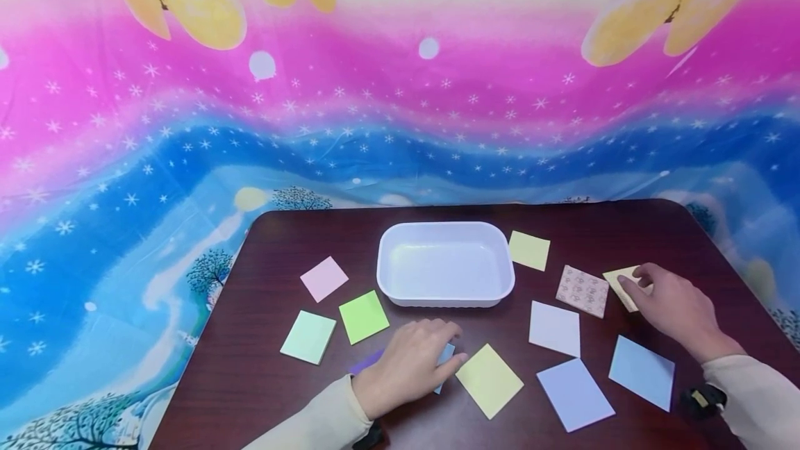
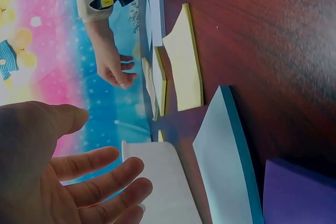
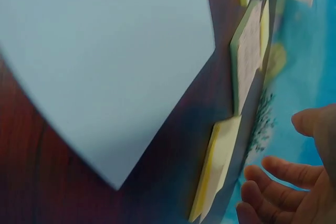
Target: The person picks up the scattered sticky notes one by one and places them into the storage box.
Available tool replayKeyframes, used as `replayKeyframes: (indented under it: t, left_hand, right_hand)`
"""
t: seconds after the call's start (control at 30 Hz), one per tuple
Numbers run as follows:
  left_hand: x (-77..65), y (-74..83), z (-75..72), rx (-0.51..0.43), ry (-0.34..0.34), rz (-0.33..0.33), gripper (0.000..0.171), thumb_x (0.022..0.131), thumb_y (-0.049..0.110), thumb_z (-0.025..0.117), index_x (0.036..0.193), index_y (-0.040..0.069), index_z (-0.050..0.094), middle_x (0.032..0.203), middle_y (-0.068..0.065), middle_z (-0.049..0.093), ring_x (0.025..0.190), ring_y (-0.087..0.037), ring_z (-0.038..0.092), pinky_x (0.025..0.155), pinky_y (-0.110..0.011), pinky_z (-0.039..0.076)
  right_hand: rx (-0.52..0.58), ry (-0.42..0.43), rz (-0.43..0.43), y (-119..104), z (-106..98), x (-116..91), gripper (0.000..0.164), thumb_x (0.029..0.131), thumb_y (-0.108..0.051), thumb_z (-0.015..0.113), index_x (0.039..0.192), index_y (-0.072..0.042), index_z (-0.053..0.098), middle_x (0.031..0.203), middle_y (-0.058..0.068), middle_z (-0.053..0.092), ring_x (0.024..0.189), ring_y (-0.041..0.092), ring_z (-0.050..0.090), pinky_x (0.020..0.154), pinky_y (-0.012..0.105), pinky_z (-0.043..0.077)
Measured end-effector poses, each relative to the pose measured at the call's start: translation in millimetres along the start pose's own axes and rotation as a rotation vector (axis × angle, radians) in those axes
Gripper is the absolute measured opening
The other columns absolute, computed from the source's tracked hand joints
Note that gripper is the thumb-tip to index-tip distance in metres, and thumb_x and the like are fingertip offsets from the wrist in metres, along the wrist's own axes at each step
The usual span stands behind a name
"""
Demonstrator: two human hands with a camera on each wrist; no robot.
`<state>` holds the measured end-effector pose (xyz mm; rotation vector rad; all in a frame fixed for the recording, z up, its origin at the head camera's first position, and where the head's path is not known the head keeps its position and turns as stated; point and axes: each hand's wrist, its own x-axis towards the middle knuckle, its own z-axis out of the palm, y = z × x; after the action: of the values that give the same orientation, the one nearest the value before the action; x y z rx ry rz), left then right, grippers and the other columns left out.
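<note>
Two hands [image 1: 409, 363] [image 1: 678, 304] above notepads [image 1: 489, 380]; one yellow wristband label [image 2: 107, 2] (illegibly small)

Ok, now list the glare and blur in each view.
Head: fairly even light, outline of the white tray clear; left wrist: pale glare on the table at the right edge; right wrist: backdrop looks soft, edges of the nearby light-blue pad slightly blurred.
</note>
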<state>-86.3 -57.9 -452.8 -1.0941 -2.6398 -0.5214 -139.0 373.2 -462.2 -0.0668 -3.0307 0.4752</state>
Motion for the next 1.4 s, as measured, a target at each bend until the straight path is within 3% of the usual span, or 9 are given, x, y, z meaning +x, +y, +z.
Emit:
replayKeyframes:
  t: [0.17,0.43,0.8,1.17,1.4]
  left_hand:
    - [0.4,4.1,4.1,0.017,0.0,0.009,0.026,0.088,0.042,0.056,0.1,0.019,0.063,0.083,0.009,0.063,0.07,-0.003,0.051,0.059,-0.02,0.041]
    - [-0.4,7.1,6.8,0.049,0.016,0.04,0.027,0.088,0.043,0.055,0.099,0.019,0.063,0.082,0.011,0.06,0.072,-0.004,0.054,0.064,-0.022,0.044]
    - [0.0,7.7,6.2,0.057,0.031,0.058,0.026,0.088,0.042,0.056,0.096,0.019,0.063,0.077,0.014,0.053,0.069,-0.003,0.05,0.061,-0.022,0.042]
    - [-0.6,7.1,5.8,0.064,0.038,0.052,0.025,0.087,0.043,0.057,0.095,0.019,0.064,0.076,0.014,0.053,0.068,-0.003,0.051,0.061,-0.021,0.042]
    - [-0.7,6.9,6.8,0.071,0.032,0.051,0.027,0.087,0.043,0.057,0.097,0.019,0.064,0.077,0.013,0.054,0.069,-0.003,0.052,0.061,-0.021,0.042]
  right_hand:
    - [-0.028,-0.004,0.028,14.1,0.1,2.9,0.072,0.087,-0.058,0.05,0.111,0.01,0.055,0.093,0.028,0.063,0.066,0.029,0.059,0.042,0.036,0.04]
    - [-0.093,-0.049,0.068,26.7,1.8,6.0,0.076,0.079,-0.056,0.061,0.107,0.014,0.051,0.069,0.012,0.054,0.055,0.021,0.043,0.043,0.035,0.036]
    - [-0.14,-0.124,0.084,37.0,5.1,11.5,0.096,0.07,-0.074,0.057,0.105,0.015,0.048,0.069,0.013,0.049,0.057,0.022,0.043,0.045,0.037,0.035]
    - [-0.098,-0.304,0.131,40.6,-3.6,19.0,0.098,0.071,-0.077,0.052,0.098,0.017,0.045,0.066,0.009,0.05,0.057,0.022,0.045,0.048,0.039,0.036]
    - [-0.055,-0.239,0.136,41.3,-3.7,18.2,0.098,0.066,-0.071,0.062,0.104,0.014,0.033,0.072,0.014,0.05,0.059,0.023,0.046,0.049,0.04,0.037]
